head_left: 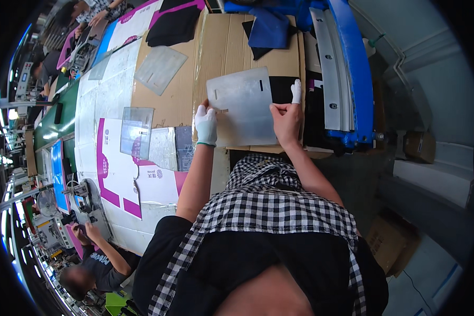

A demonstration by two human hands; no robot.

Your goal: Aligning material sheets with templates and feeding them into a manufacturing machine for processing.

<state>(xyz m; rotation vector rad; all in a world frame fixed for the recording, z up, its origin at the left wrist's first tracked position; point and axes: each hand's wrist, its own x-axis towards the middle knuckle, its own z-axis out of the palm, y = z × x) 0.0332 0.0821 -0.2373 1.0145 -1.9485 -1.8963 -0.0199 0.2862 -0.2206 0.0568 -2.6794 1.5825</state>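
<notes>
A translucent, greyish plastic template sheet (242,113) with several small dark slots lies in front of me over the cardboard-covered table. My left hand (206,126), in a white glove that leaves some fingertips bare, grips its left edge. At the right edge my right hand (287,121) pinches the sheet between thumb and forefinger. White covers one raised finger of that hand; the rest is bare. A black fabric piece (282,88) shows beside the sheet's upper right, partly hidden by it.
Two more clear templates (160,68) (137,131) lie to the left. Black cloth (175,26) is stacked at the far left, blue cloth (268,29) at the far side. A blue machine frame (361,79) stands on the right. Co-workers (97,263) sit along the left.
</notes>
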